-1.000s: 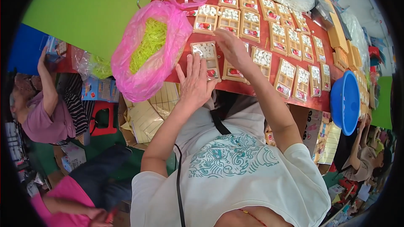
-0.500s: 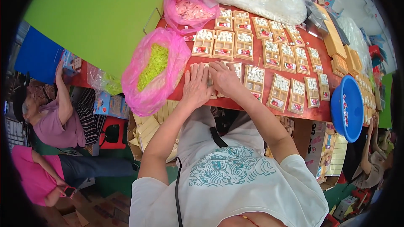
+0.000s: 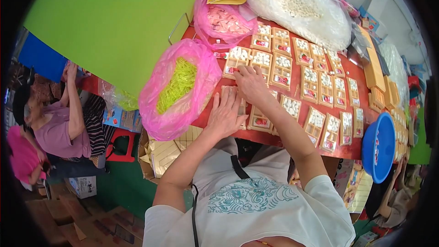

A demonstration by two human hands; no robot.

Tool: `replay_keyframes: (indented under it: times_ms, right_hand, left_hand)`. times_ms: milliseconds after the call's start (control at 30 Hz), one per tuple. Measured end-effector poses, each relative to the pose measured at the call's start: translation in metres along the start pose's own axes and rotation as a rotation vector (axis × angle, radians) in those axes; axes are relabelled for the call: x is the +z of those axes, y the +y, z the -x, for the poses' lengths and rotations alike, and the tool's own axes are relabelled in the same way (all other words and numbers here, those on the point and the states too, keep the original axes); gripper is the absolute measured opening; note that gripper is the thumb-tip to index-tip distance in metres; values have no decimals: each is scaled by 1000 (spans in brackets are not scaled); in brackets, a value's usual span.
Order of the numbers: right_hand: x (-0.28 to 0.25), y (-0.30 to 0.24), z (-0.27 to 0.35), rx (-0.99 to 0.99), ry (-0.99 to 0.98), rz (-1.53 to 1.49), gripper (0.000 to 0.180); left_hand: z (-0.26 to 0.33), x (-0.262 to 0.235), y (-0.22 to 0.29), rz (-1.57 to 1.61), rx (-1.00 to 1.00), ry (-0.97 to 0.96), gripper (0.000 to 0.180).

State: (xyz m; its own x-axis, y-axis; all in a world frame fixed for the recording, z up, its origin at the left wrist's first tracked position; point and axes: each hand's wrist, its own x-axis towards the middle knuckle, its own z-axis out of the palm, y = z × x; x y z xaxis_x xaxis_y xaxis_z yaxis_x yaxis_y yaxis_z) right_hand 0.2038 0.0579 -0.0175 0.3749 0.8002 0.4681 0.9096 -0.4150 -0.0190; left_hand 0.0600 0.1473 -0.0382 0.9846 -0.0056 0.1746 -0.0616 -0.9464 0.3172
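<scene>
My left hand (image 3: 224, 115) lies palm down with fingers stretched over a small tan compartment tray (image 3: 241, 121) near the table's front edge, hiding most of it. My right hand (image 3: 252, 86) reaches over the trays behind. Its fingers bend together at the lower part of a tan tray (image 3: 225, 69), beside a small red-and-white packet (image 3: 231, 70). What those fingertips hold, if anything, is hidden. White pieces (image 3: 239, 53) fill that tray's upper compartments. Another filled tray (image 3: 261, 58) stands just to its right, partly covered by the same hand.
Left of my hands sits a pink bag of yellow-green strands (image 3: 178, 84); behind it, a pink bag of pink pieces (image 3: 224, 20). A clear bag of white pieces (image 3: 297, 4) lies at the back. A blue basin (image 3: 378, 146) stands right, past several trays. Other people are nearby.
My right hand has moved forward from beside my left hand to the tray behind. My left hand stays on the near tray, its thumb now further out. The view has shifted slightly.
</scene>
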Motion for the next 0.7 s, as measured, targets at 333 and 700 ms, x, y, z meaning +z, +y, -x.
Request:
replay_keyframes:
  times_ms: [333, 700]
  right_hand:
    - [24, 15, -68, 11, -67, -12, 17]
    - [81, 12, -112, -121, -178, 59, 14]
  left_hand:
    - [2, -6, 1, 56, -14, -29, 76]
    - [3, -11, -3, -8, -70, -70, 76]
